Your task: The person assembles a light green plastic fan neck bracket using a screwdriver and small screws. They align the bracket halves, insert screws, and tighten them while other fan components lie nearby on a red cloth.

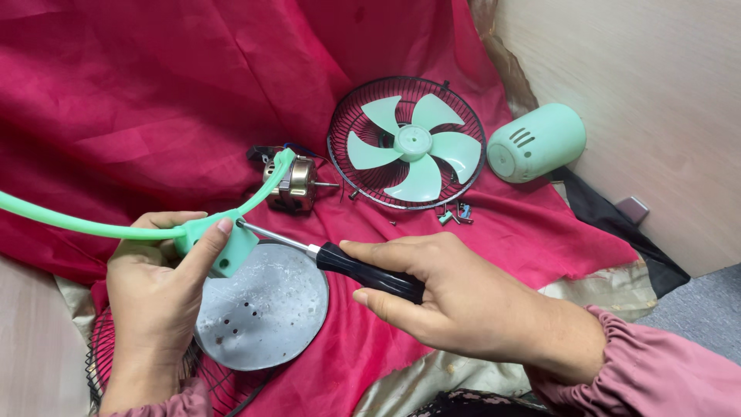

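Observation:
My left hand (158,266) grips a mint-green plastic fan bracket (224,243), from which a curved green band runs off to the left edge and up to a brass-coloured fan motor (292,184). My right hand (455,297) holds a black-handled screwdriver (363,270). Its metal shaft points left and its tip touches the bracket by my left thumb. Under the bracket lies a round grey metal plate (266,309) with small holes.
A black wire grille with a mint-green fan blade (413,147) lies on the red cloth (139,100). Small screws and clips (455,215) lie in front of it. A green motor cover (536,143) rests by the wooden wall. Another wire grille (224,382) sits under the plate.

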